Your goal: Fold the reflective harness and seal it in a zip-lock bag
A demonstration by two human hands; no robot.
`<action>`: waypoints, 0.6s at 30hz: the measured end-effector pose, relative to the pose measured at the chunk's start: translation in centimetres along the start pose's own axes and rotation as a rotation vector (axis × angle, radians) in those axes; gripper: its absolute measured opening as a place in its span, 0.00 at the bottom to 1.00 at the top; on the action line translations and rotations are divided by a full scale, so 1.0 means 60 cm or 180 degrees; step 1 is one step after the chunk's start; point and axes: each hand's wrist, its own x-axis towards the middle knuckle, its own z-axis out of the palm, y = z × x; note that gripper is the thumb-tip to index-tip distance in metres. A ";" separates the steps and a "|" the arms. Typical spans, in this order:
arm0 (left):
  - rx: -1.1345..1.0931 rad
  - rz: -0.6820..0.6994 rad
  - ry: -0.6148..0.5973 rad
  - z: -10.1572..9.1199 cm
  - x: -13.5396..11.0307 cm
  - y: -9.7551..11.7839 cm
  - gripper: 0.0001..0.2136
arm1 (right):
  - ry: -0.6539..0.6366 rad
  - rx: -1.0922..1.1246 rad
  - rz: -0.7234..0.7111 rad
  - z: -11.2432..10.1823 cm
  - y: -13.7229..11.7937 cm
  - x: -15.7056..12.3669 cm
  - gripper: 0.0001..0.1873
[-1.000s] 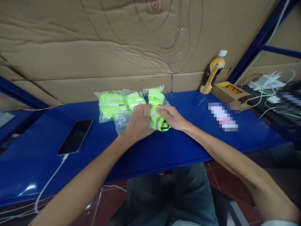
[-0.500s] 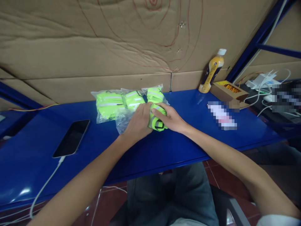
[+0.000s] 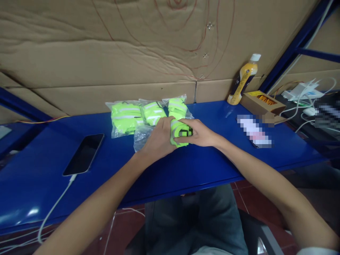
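A: Start with the big things. What is on the shelf?

B: A blue shelf against cardboard. On it sit a phone at the left, a bottle and a box at the right, and three bagged vests at the back, middle.

A: And the loose one?

B: The rolled vest lies just in front of those bags, pinched between both hands. Its long axis runs roughly front to back (tilted a little, hard to say how much).

A: Which hand is nearer?

B: Both touch it. The left hand presses its left side, fingers curled around the roll. The right hand closes on it from the right, thumb over the top by the black strap. An empty bag lies under the left hand.
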 end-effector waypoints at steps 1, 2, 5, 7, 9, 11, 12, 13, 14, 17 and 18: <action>0.0065 0.0135 -0.0020 -0.004 0.000 0.002 0.37 | -0.0033 0.0244 0.0024 -0.001 0.004 0.001 0.19; 0.0170 0.0287 -0.0053 -0.008 0.001 0.004 0.39 | -0.0027 0.0480 0.0068 -0.001 0.007 0.002 0.20; 0.0631 0.0632 -0.0104 -0.014 0.001 0.013 0.40 | 0.0032 0.1198 0.0449 0.000 0.012 0.003 0.24; 0.0883 0.0711 -0.0070 -0.012 -0.001 0.021 0.39 | -0.0061 0.1589 0.0860 0.002 0.012 0.001 0.26; 0.1003 0.0727 0.0005 -0.006 -0.003 0.026 0.38 | -0.0244 0.1734 0.1174 0.002 0.010 -0.002 0.26; 0.1017 0.0734 0.0072 -0.001 -0.004 0.027 0.39 | -0.0310 0.1693 0.1329 0.005 0.006 -0.004 0.24; 0.0995 0.0728 0.0083 -0.001 -0.003 0.026 0.39 | -0.0299 0.1704 0.1376 0.008 0.004 -0.004 0.23; 0.0960 0.0708 0.0076 -0.001 -0.001 0.025 0.39 | -0.0245 0.1784 0.1408 0.013 0.003 -0.003 0.22; 0.0921 0.0668 0.0068 -0.004 0.001 0.024 0.38 | -0.0144 0.1938 0.1419 0.019 0.001 -0.001 0.23; 0.0795 0.0508 0.0175 -0.021 0.013 0.024 0.38 | 0.0191 0.2588 0.1343 0.035 -0.001 0.007 0.26; 0.0749 0.0472 0.0218 -0.030 0.017 0.024 0.39 | 0.0208 0.2745 0.1316 0.038 -0.001 0.010 0.27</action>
